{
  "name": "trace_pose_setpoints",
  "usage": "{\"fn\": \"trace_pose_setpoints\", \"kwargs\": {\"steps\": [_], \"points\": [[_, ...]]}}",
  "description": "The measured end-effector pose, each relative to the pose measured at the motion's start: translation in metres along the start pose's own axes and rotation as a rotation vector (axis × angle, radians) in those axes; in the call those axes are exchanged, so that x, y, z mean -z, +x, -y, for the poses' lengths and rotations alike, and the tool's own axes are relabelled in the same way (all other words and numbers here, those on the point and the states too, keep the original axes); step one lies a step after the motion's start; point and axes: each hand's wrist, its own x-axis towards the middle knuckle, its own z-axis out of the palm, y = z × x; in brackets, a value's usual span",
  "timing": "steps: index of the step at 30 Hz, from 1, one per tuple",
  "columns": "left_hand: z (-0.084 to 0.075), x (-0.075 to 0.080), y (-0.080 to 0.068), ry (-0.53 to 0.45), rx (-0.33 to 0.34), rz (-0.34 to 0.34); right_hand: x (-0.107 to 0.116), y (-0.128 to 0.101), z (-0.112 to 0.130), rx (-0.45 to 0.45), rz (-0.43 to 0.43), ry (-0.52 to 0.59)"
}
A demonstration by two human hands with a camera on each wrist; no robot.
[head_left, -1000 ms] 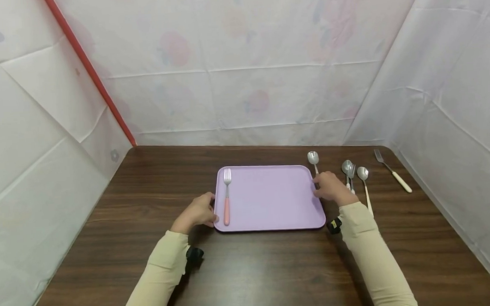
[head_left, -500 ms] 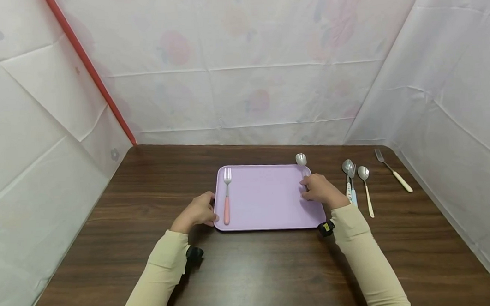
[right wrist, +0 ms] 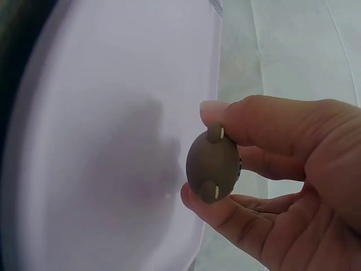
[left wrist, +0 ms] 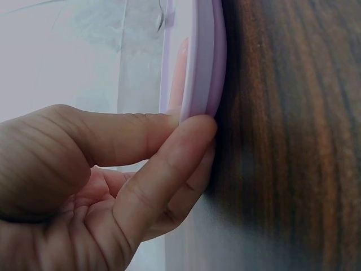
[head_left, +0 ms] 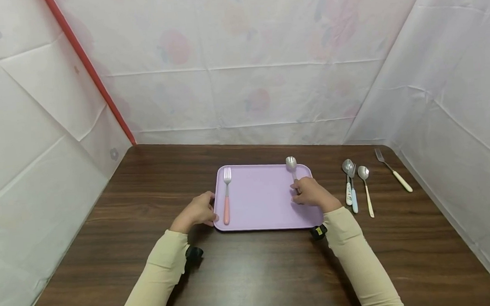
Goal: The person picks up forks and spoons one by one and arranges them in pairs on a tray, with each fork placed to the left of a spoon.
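Meanwhile, the right hand (head_left: 311, 193) pinched a spoon (head_left: 291, 163) by its handle, thumb and fingers curled round it, over the right part of the lilac tray (head_left: 264, 203). The spoon's bowl pointed away from the person and lay above the tray's far rim. From the right wrist view, the handle ended in a brown rounded knob (right wrist: 213, 164) held between the thumb and a fingertip, with the tray's surface beneath; whether the spoon touched the tray was hard to tell.

The left hand (head_left: 198, 212) gripped the tray's left edge. In the left wrist view its thumb lay on top of the rim (left wrist: 206, 68) and the curled fingers (left wrist: 163, 169) came up underneath, against the tabletop (head_left: 251, 273). Just inside that edge a fork (head_left: 227, 195) with a pink handle lay on the tray, tines pointing away from the person.

On the dark wood tabletop to the right of the tray, three pieces lay close together, handles toward the person: a second spoon (head_left: 347, 180), a small fork (head_left: 353, 189) partly over it, and a third spoon (head_left: 365, 188) with a pale handle. Farther right, apart from these, a white-handled fork (head_left: 393, 176) lay at a slant.
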Motion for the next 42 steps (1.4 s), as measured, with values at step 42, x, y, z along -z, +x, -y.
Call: {"fn": "trace_pose_setpoints", "kwargs": {"steps": [42], "points": [[0.003,0.001,-0.008,-0.013,0.011,0.0,-0.031,0.023,0.07,0.097,0.097,0.0]]}}
